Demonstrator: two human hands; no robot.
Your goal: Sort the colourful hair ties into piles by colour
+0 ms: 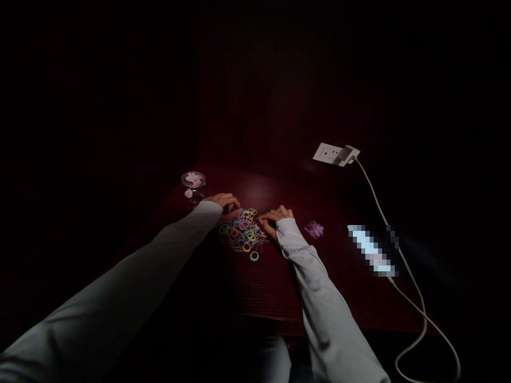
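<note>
A loose pile of small coloured hair ties point(250, 236) lies on the dark red table, mixing thin bands with thicker ring-shaped ones in yellow, green, pink and purple. My left hand point(227, 202) rests at the pile's upper left edge, fingers bent and thumb a little apart from them, with nothing visible between. At the upper right edge, my right hand point(278, 215) has its thumb and forefinger brought together close to the bands. Whatever they pinch is too small and dark to make out. Right of that hand sits a separate small heap of purple bands point(314, 229).
A clear jar point(194, 186) with pink pieces showing at its lid stands behind my left hand. To the right lies a bright, blurred-out device point(371, 250). Its white cable point(413, 284) loops past the table edge from a charger point(348, 155) in a wall socket point(327, 153).
</note>
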